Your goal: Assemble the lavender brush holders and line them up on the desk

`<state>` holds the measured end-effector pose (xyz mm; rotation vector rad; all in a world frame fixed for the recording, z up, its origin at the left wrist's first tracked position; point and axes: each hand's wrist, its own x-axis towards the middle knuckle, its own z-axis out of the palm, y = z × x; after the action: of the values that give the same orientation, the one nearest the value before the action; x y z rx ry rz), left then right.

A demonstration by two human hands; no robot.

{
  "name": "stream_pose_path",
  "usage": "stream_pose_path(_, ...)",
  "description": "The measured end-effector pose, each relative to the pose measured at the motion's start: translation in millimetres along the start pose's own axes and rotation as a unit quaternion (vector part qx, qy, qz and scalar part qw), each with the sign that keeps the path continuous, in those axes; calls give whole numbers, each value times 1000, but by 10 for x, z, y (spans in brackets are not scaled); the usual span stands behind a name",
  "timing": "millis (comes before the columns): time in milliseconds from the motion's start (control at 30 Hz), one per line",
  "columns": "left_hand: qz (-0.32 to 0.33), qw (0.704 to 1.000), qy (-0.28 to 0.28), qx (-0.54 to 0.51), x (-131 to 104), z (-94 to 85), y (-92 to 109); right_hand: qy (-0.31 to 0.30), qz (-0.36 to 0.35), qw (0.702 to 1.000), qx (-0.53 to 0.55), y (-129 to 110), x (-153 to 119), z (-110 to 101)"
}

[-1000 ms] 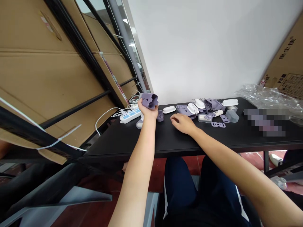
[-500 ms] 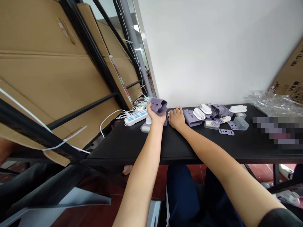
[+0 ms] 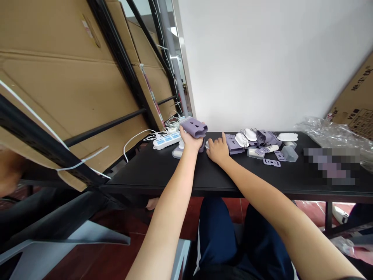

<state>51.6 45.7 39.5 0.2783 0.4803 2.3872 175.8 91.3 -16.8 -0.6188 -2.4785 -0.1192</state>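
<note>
My left hand (image 3: 190,140) is wrapped round a purple housing (image 3: 192,126), a hollow shell with its open end facing right, held up over the black table (image 3: 171,177). My right hand (image 3: 218,150) rests on the table a little to the right, fingers bent over a small whitish part that is mostly hidden. Just right of it lie more purple housings (image 3: 235,146), white oval pieces with coiled wires (image 3: 241,140), flat purple plates (image 3: 272,163) and clear plastic cups (image 3: 290,154). Beneath my left hand is another purple and clear piece (image 3: 177,152).
A white power strip (image 3: 167,140) with tangled cables lies left of my hands. Black rack bars and cardboard (image 3: 58,89) stand at the left. Crumpled clear plastic (image 3: 340,134) and a carton (image 3: 355,101) are at the right. Part of another person shows at the left edge.
The purple housing in my left hand has turned, showing more of its upper face. My right hand stays low at the table, with its index finger more raised. The view has shifted slightly.
</note>
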Motion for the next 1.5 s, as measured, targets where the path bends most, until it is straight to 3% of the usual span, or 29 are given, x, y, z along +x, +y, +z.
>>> stream_pose_path(100,11,999,-12,36,-28,28,2,3,17,1000,0,16,-3,-102)
stream_pose_path(200,29,997,-20,65,-53,55,-8,73,68,994,42,114,56,-228)
stream_pose_path(300,33,995,-39,90,-90,90,-38,144,185,959,158,246,122,-355)
stream_pose_path(367,29,992,-55,111,-128,122,-80,157,233,925,255,295,141,-423)
stream_pose_path(500,26,987,-73,141,-210,185,-236,134,194,901,365,242,120,-462)
stream_pose_path(733,64,981,-73,167,-280,212,-459,142,144,903,379,227,106,-293)
stream_pose_path(1000,41,977,-97,187,-299,165,-527,133,193,896,377,261,93,-295)
stream_pose_path(1233,26,975,-95,198,-215,77,-567,132,171,894,393,311,114,-259)
stream_pose_path(1500,5,974,-87,209,-269,124,-526,114,149,910,369,339,99,-300)
